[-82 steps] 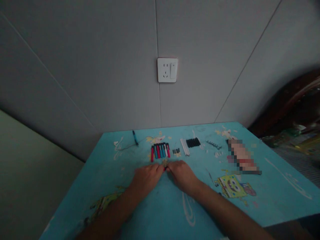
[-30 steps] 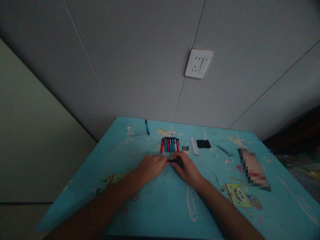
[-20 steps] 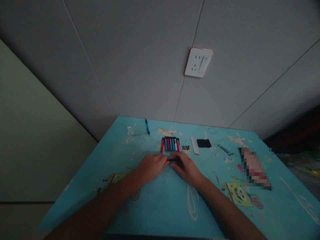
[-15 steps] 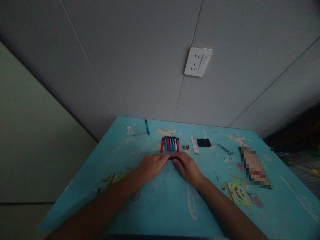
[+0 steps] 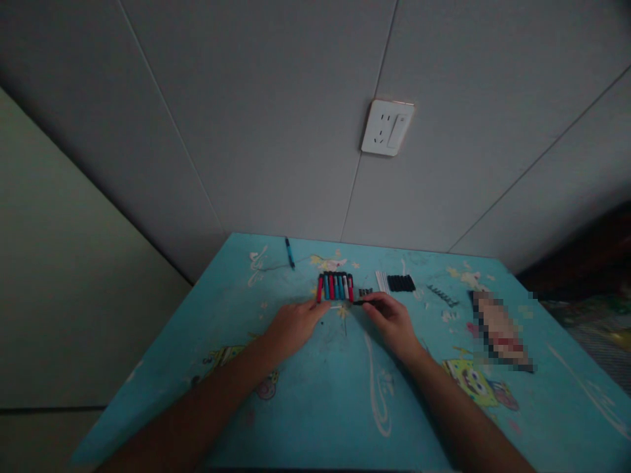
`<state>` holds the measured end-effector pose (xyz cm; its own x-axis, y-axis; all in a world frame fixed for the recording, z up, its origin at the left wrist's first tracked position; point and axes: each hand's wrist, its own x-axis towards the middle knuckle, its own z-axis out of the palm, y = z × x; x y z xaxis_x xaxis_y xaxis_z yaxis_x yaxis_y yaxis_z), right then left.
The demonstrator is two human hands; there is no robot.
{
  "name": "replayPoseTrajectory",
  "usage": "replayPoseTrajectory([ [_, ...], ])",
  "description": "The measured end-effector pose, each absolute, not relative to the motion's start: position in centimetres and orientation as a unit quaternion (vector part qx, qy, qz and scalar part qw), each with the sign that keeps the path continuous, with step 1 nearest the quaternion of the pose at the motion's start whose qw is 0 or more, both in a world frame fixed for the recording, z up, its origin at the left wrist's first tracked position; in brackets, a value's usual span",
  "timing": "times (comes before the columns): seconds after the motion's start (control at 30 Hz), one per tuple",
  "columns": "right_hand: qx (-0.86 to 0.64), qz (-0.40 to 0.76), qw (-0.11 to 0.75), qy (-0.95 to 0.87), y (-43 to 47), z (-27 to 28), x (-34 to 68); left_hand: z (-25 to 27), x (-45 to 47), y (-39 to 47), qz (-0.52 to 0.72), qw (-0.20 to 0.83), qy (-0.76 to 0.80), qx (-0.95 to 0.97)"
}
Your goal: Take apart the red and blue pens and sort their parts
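— Seen at the left hand [image 5: 294, 323], lower centre of the frame?
— Clamping a slim white piece [image 5: 336, 307] with closed fingers [image 5: 321, 307].
— At the right hand [image 5: 393, 323]?
— Pinching a slim black piece [image 5: 363, 303], right of the white one.
— On the tabletop [image 5: 315, 414], just above?
— Found a row of markers [image 5: 337, 287].

No text, brand or number can be read. At upper right of centre, a tiny mark [image 5: 401, 119] on the switch [image 5: 397, 132] of the wall socket [image 5: 380, 129] is indecipherable.
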<state>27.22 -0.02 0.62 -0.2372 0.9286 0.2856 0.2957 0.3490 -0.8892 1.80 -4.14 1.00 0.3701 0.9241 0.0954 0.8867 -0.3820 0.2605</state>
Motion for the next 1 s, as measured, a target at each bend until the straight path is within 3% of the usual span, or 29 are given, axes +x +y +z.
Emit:
replayPoseTrajectory([
  [0.23,-0.439,0.373,0.451,-0.682,0.2,1.2,27.5,1.0,1.9,-4.2,0.111,0.048,0.547,0.829],
  [0.47,-0.397,0.291,0.338,-0.802,-1.2,1.5,26.3,0.7,2.1,-4.3,0.104,0.036,0.531,0.840],
  [0.63,-0.386,0.250,0.312,-0.832,-1.5,2.2,26.1,0.4,2.1,-4.3,0.090,0.033,0.532,0.841],
  [0.83,-0.518,0.134,0.299,-0.790,0.4,2.5,29.2,0.7,1.8,-4.0,0.098,0.041,0.547,0.831],
  [1.0,-0.611,0.024,0.216,-0.761,1.3,1.9,30.4,0.5,1.8,-3.9,0.098,0.048,0.556,0.824],
])
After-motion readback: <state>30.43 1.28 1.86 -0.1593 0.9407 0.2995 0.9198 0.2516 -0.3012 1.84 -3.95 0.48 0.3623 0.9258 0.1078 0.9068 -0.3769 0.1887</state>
